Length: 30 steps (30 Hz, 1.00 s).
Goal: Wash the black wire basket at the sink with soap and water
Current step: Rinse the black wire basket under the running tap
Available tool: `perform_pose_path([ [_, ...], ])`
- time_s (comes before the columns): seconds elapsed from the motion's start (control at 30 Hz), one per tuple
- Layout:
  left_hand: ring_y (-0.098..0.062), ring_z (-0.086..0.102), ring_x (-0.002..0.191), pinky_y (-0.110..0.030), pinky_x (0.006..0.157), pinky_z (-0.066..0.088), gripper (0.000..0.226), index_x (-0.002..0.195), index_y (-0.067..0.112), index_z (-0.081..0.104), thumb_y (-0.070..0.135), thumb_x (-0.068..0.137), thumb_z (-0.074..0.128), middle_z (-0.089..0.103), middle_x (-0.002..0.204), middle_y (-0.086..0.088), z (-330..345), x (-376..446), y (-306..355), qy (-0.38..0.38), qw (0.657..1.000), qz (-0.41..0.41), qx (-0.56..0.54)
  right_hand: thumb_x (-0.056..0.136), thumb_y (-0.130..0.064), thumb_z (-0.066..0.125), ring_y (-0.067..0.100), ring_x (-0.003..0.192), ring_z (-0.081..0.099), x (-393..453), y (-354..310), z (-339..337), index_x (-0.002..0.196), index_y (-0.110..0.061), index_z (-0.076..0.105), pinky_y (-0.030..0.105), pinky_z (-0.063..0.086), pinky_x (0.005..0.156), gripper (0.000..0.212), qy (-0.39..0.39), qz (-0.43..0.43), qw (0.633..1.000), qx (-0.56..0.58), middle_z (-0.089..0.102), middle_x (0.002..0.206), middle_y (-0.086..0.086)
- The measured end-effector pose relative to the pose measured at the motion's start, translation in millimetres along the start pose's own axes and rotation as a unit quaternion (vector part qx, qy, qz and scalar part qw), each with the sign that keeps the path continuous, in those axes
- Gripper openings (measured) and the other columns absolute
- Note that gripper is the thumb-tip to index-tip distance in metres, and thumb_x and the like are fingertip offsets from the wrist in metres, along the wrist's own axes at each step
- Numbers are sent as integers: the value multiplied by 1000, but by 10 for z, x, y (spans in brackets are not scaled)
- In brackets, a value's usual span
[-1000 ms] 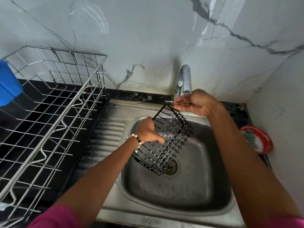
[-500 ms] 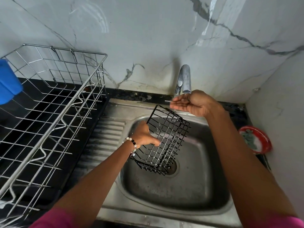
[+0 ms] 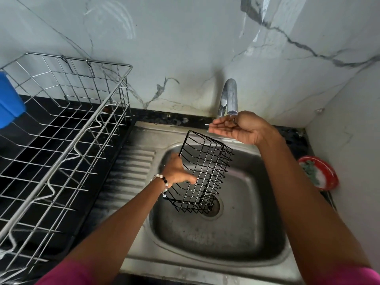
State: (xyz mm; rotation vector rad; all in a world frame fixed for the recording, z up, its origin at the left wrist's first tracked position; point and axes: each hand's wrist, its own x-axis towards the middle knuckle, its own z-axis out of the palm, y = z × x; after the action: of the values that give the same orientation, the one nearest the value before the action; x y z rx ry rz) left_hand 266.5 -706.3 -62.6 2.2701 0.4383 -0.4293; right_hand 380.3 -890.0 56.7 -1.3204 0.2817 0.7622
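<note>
At the far left edge a blue tub (image 3: 9, 99) shows beside a steel rack (image 3: 61, 140) that stands on the black counter (image 3: 51, 120), taking up the left of the scene. Right of it lie the ribbed drainboard (image 3: 135, 165) and the sink (image 3: 236, 262). The left hand (image 3: 176, 171), a bead bracelet (image 3: 162, 182) at its wrist, grips the basket (image 3: 203, 173) by its left side, fingers curled through the wires and thumb along the near face. The basket hangs tilted over the bowl, its low end above the drain (image 3: 213, 206), clear of the steel as far as I can tell. It looks light and stiff, thin coated wire that will turn slick once soaped, so the rim wire or a corner is the surer hold, with fingers hooked through the grid, not pressed flat on it. Farther right the right hand (image 3: 236, 128) is cupped palm up, fingers nearly straight and holding nothing, just under the tap (image 3: 229, 97); whether water runs is unclear. At the far right a red dish (image 3: 320, 173) with a scrubber (image 3: 309, 169) sits by the wall, likely the soap.
</note>
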Motion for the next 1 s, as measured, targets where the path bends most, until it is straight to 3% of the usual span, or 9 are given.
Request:
perform_pose_path([
  [0.1,-24,46,118,-34,100,49,95,138,0,39,21,61,90,43,128,-9,-19,-17,2,3,1000,2,3,93,14,28,35,95,65,13,16,16,101,16,57,35,60,68,30,47,-1,997,-58,59,113,32],
  [0.2,-25,50,113,-36,96,52,90,132,1,42,22,60,90,46,122,-10,-21,-25,5,0,1000,6,4,91,16,25,39,103,64,10,10,17,106,18,55,38,59,76,34,0,-7,1000,-12,60,115,33],
  [0.3,-25,54,107,-38,93,54,54,92,15,47,23,61,90,49,113,-8,-10,-28,-3,-3,1000,7,11,90,17,24,39,105,64,-3,-2,47,102,18,57,39,58,80,35,-8,-6,1000,-28,61,115,33],
  [0.4,-22,56,96,-39,88,56,58,74,23,35,24,60,91,53,105,-7,-15,-28,4,7,1000,12,8,93,13,29,37,104,64,10,15,1,103,17,57,39,58,77,30,15,-2,998,-66,60,116,33],
  [0.57,-19,52,76,-34,65,54,59,71,26,34,29,58,91,56,90,-8,-41,-12,-32,1,1000,13,-4,95,8,38,35,101,66,6,25,-47,104,16,57,39,59,75,23,32,13,997,-72,59,119,32],
  [0.7,-20,56,77,-40,73,60,53,73,24,38,33,62,89,62,94,-10,-64,-19,-2,-10,1000,13,2,93,9,36,37,105,65,-15,22,-5,110,17,56,39,58,81,27,-18,4,999,-48,59,118,32],
  [0.83,-29,69,81,-45,69,62,52,71,22,45,36,51,91,70,101,-21,-90,-43,34,6,999,32,17,92,11,38,36,102,65,-29,14,30,98,14,60,38,59,78,23,39,-11,991,-128,59,118,32],
  [0.9,-33,70,91,-47,73,61,53,73,19,48,36,46,91,69,99,-22,-100,-36,36,15,999,40,16,88,11,42,37,104,65,-64,-6,35,101,14,60,39,57,84,22,-2,-9,994,-109,60,115,32],
  [1.0,-32,69,96,-48,78,60,59,70,26,38,36,45,91,69,104,-22,-105,-5,10,7,999,37,9,83,10,48,36,104,65,-113,-22,41,110,17,55,39,57,83,28,-31,2,995,-94,62,112,31],
])
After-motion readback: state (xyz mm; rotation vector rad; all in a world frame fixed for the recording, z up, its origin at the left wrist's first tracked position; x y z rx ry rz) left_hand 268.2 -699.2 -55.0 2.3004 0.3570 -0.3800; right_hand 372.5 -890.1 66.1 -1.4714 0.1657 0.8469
